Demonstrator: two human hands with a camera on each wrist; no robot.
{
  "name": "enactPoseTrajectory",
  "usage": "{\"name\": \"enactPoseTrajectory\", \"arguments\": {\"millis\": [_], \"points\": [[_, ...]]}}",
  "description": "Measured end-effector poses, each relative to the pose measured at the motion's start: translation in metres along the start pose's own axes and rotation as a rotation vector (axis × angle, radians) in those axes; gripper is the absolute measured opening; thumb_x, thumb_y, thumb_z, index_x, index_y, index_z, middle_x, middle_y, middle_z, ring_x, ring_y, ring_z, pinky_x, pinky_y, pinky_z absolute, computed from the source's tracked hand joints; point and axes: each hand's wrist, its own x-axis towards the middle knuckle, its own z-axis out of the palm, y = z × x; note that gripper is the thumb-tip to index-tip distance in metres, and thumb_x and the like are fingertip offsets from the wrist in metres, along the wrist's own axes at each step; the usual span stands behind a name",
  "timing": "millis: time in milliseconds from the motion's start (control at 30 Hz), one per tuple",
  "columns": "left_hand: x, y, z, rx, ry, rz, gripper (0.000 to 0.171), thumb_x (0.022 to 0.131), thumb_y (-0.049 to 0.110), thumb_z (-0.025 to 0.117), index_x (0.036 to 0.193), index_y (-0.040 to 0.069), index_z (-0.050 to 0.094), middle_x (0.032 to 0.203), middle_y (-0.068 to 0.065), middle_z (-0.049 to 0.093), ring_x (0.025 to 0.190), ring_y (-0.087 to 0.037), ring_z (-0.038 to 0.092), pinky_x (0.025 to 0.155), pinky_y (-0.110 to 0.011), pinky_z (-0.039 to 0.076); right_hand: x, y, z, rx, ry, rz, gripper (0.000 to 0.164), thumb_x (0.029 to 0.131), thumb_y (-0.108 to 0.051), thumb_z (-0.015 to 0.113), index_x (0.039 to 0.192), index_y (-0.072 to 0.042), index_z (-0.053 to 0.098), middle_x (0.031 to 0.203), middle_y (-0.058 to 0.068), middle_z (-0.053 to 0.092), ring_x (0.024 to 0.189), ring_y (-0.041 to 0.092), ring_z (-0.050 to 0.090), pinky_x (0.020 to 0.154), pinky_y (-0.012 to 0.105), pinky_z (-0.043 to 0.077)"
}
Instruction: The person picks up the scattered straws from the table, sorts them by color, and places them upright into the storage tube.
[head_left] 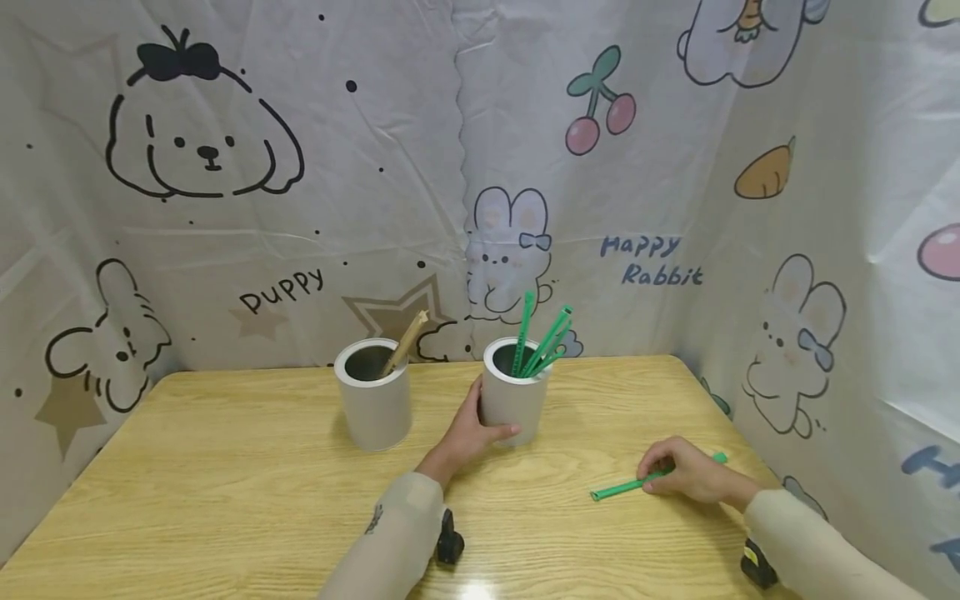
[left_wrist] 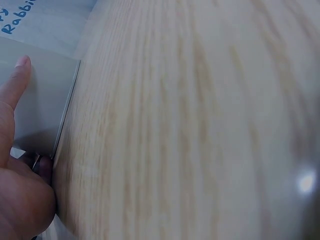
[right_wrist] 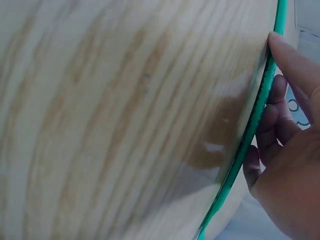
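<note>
My left hand (head_left: 471, 425) grips the lower side of a pale grey pen holder (head_left: 516, 410), thumb across its front. In the left wrist view, the thumb lies along the smooth wall of the holder (left_wrist: 47, 100), which stands upright on the wood. Several slim green sticks (head_left: 551, 333) lean out of its mouth. Over to the right, my right hand (head_left: 692, 472) pinches another slim green stick (head_left: 618, 490) lying low at the tabletop. Its dark markings show in the right wrist view, where the fingertips touch the stick (right_wrist: 250, 125) along its side.
A second pale grey pen holder (head_left: 378, 417) stands left of the first, with gold-brown sticks (head_left: 405, 343) leaning in it. Both are on a light wooden table (head_left: 225, 500). A printed cloth (head_left: 375, 167) hangs behind the table and along its sides.
</note>
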Motion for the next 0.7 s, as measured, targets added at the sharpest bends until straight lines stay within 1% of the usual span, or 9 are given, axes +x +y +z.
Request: {"name": "enactPoseTrajectory", "arguments": {"millis": [100,167,267,333,400,500,567,633,700], "points": [[0.0,0.0,0.0,0.001,0.004,-0.004,0.106,0.085,0.016,0.082,0.163,0.02,0.011,0.168,-0.013,0.023,0.153,-0.038,0.028,0.124,-0.06,0.024,0.002,-0.003,-0.001,-0.009,0.012,0.035,0.005,0.088,-0.004,0.074,0.092,-0.002,0.073,0.089,0.013,0.072,0.077,0.002,0.055,0.066,0.021,0.049],[0.0,0.0,0.0,0.001,0.005,-0.009,0.106,0.085,0.016,0.082,0.163,0.02,0.012,0.168,-0.013,0.024,0.153,-0.038,0.028,0.124,-0.06,0.024,0.004,-0.006,-0.005,-0.004,0.043,0.084,0.006,0.09,-0.007,0.073,0.093,-0.002,0.073,0.088,0.007,0.071,0.076,0.001,0.053,0.065,0.021,0.047],[-0.001,0.0,0.0,-0.004,0.005,-0.011,0.105,0.085,0.016,0.082,0.163,0.02,0.012,0.168,-0.013,0.024,0.153,-0.038,0.028,0.124,-0.06,0.024,0.008,-0.015,-0.015,0.056,0.116,0.137,0.015,0.094,-0.011,0.07,0.101,0.002,0.071,0.088,-0.001,0.067,0.076,0.003,0.054,0.068,0.023,0.05],[-0.001,0.0,0.0,-0.006,0.003,-0.01,0.105,0.085,0.015,0.082,0.163,0.02,0.012,0.168,-0.013,0.024,0.152,-0.038,0.028,0.124,-0.06,0.024,0.012,-0.025,-0.023,0.114,0.181,0.176,0.023,0.097,-0.017,0.068,0.108,0.004,0.069,0.091,-0.009,0.065,0.08,0.005,0.056,0.072,0.024,0.05],[-0.002,0.0,0.0,-0.007,0.003,-0.009,0.104,0.086,0.015,0.082,0.163,0.019,0.012,0.168,-0.013,0.024,0.152,-0.038,0.028,0.124,-0.06,0.025,0.016,-0.038,-0.032,0.19,0.231,0.172,0.02,0.1,-0.018,0.063,0.111,-0.003,0.069,0.096,-0.014,0.064,0.089,0.004,0.059,0.08,0.023,0.051],[-0.002,0.001,0.0,-0.005,0.002,-0.005,0.104,0.086,0.015,0.082,0.163,0.019,0.012,0.168,-0.013,0.024,0.152,-0.038,0.029,0.123,-0.06,0.025,0.027,-0.059,-0.045,0.358,0.308,0.106,0.014,0.103,-0.015,0.058,0.107,-0.016,0.071,0.1,-0.018,0.065,0.096,0.002,0.059,0.088,0.019,0.048],[-0.002,0.001,0.0,-0.003,0.002,-0.005,0.104,0.086,0.015,0.082,0.163,0.018,0.013,0.168,-0.013,0.025,0.152,-0.038,0.029,0.123,-0.06,0.025,0.035,-0.075,-0.055,0.53,0.338,0.016,0.022,0.104,-0.01,0.054,0.103,-0.021,0.072,0.099,-0.016,0.067,0.094,0.002,0.058,0.088,0.017,0.047],[-0.001,0.001,0.0,0.001,0.002,-0.001,0.104,0.086,0.015,0.082,0.163,0.018,0.012,0.167,-0.014,0.025,0.152,-0.038,0.029,0.123,-0.06,0.026,0.045,-0.09,-0.063,0.721,0.363,-0.094,0.028,0.105,-0.003,0.05,0.101,-0.019,0.073,0.096,-0.011,0.07,0.09,0.005,0.06,0.086,0.019,0.048],[-0.001,0.001,0.0,0.006,0.002,-0.001,0.104,0.085,0.015,0.082,0.163,0.018,0.012,0.168,-0.014,0.025,0.152,-0.038,0.029,0.123,-0.06,0.026,0.054,-0.106,-0.07,0.884,0.385,-0.19,0.029,0.105,-0.001,0.048,0.099,-0.015,0.073,0.094,-0.007,0.073,0.087,0.008,0.061,0.083,0.021,0.048]]}}
